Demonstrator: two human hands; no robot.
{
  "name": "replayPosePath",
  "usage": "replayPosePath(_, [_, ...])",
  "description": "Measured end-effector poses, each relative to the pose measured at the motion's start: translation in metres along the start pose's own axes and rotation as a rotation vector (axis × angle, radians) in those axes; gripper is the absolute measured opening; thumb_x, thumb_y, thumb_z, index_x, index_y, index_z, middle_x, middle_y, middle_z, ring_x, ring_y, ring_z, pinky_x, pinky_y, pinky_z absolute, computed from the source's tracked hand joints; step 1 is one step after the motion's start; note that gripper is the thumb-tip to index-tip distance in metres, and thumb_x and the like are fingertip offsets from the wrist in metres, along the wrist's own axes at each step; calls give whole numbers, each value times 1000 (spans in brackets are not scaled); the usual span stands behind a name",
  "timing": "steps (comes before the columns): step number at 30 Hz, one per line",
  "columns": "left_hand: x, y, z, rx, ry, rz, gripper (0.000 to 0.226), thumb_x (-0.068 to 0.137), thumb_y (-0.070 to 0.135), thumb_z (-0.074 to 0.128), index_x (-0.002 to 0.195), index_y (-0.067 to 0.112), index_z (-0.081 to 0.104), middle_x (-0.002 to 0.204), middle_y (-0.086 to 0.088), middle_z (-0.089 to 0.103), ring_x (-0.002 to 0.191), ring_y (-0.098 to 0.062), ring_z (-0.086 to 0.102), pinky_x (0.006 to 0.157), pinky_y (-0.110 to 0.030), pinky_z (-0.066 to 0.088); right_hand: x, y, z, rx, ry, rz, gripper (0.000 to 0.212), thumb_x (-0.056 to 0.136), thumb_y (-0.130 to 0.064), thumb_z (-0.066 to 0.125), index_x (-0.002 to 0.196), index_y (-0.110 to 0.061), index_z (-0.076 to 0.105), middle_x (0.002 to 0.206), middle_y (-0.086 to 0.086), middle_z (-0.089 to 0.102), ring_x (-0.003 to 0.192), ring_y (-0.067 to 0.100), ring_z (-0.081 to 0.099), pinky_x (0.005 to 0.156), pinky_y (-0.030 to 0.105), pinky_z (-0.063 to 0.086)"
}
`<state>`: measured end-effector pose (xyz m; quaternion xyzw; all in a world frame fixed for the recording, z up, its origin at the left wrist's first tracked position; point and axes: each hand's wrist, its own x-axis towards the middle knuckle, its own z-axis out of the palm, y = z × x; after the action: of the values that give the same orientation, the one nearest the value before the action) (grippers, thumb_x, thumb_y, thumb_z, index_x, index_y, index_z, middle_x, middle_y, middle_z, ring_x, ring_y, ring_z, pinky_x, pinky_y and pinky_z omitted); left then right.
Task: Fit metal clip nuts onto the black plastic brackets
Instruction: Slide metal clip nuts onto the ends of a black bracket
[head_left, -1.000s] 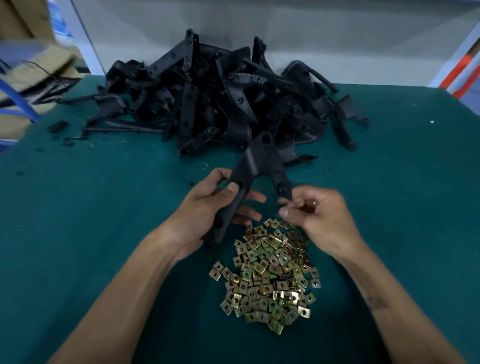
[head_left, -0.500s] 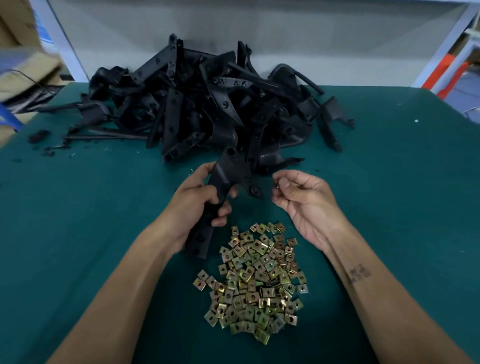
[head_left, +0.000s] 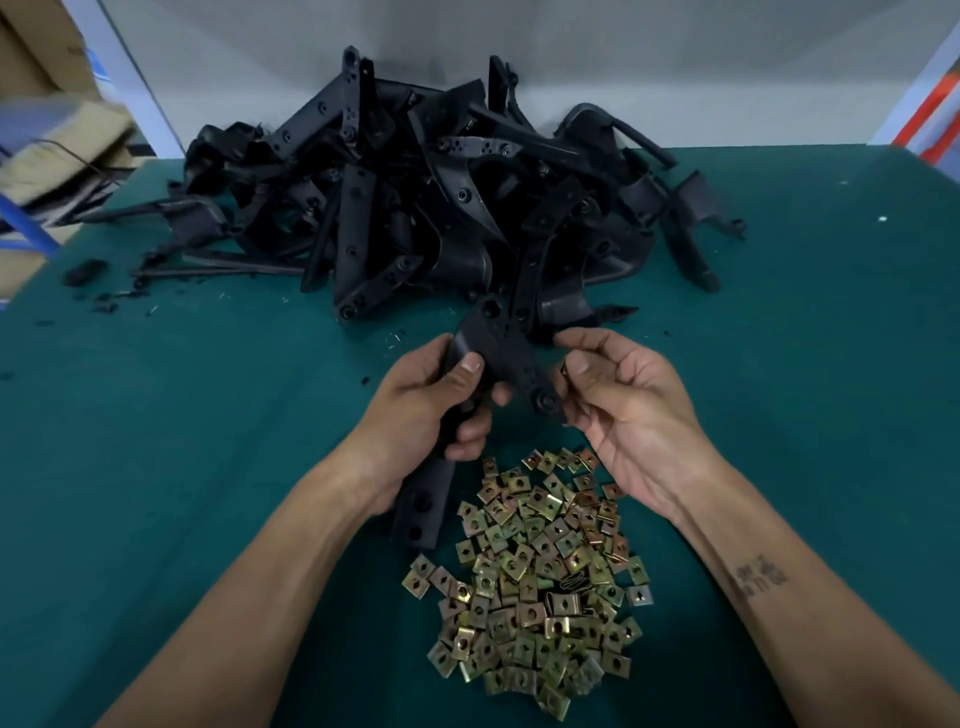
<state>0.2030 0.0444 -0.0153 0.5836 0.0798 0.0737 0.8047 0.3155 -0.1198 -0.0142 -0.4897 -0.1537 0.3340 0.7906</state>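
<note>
The left hand (head_left: 423, 410) grips a black plastic bracket (head_left: 498, 358), its fingers (head_left: 470, 364) and thumb curled round the middle of the part. The bracket's long lower leg runs down past the left wrist to just above the green surface (head_left: 182, 426), and a shorter arm with a round boss points toward the right hand (head_left: 631, 410). That hand is turned palm-up just beside the boss. Its thumb and forefinger seem to pinch a small metal clip nut (head_left: 564, 367) at the bracket's edge, though the piece is mostly hidden, so the grip cannot be told for sure.

A loose heap of brass-coloured clip nuts (head_left: 535, 582) lies on the surface between the 2 forearms. A tangled pile of black plastic brackets (head_left: 415, 208) sits at the far side of the surface, against the pale wall. Cardboard boxes (head_left: 47, 140) stand off the left edge.
</note>
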Motion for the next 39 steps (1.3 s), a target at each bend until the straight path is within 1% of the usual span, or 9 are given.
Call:
replayPosePath(3, [1,0,-2,-1,-20,0,10,108,18,42,106,10,49,78,-5,51,54,-11,30,44,-20,32,0,0,-2,-27,15,-43,18,83,-3,66,101,-2,69,75,11,70,68,16,66,61,23,55])
replayPosePath(6, [1,-3,-3,-26,-43,1,9,107,18,43,106,12,49,76,-3,47,53,-11,30,44,-20,33,-2,-1,1,-51,10,-38,18,76,-3,73,91,-9,81,86,11,75,76,17,70,66,22,57])
replayPosePath(12, [3,-4,-4,-6,-51,8,20,107,19,43,113,0,49,76,-6,48,52,-12,31,45,-22,36,-8,-1,1,-41,-56,-48,21,83,-7,66,97,-9,81,100,13,77,89,17,71,78,24,58])
replayPosePath(15, [4,-4,-5,-10,-40,-14,25,107,19,43,115,-5,44,75,-3,45,51,-10,29,43,-21,34,-10,-3,-1,-40,-61,-72,21,85,-6,64,98,-8,81,98,11,76,87,13,67,77,22,55])
replayPosePath(20, [4,-3,-5,-17,-59,-15,9,106,19,46,107,10,45,73,0,41,50,-10,26,42,-20,31,-9,-5,2,-191,21,-187,27,72,-2,75,94,-15,82,82,7,75,75,15,67,66,20,52])
replayPosePath(25, [5,-3,-4,-15,-46,-11,23,102,23,55,109,3,46,73,-1,40,50,-10,27,41,-20,31,-9,-7,4,-225,60,-244,17,66,-5,82,81,-13,81,81,8,77,77,18,71,74,23,56])
replayPosePath(28, [4,-3,-3,1,-36,4,18,97,23,60,106,12,48,72,-1,39,50,-10,26,41,-20,30,-10,-6,5,-218,53,-239,17,68,-6,81,82,-14,82,82,8,77,79,17,71,76,23,56])
replayPosePath(35, [4,-2,-2,6,-18,0,19,95,24,62,105,13,49,72,-1,38,50,-10,26,41,-21,29,-10,-4,6,-234,21,-242,23,76,5,76,87,-16,79,86,3,75,86,13,68,82,23,56])
replayPosePath(39, [4,-2,-2,11,-12,-2,20,95,24,62,105,13,50,72,-2,38,50,-10,26,41,-21,29,-11,-6,5,-533,19,-316,30,84,9,73,91,-20,76,82,-10,74,80,1,67,75,14,52])
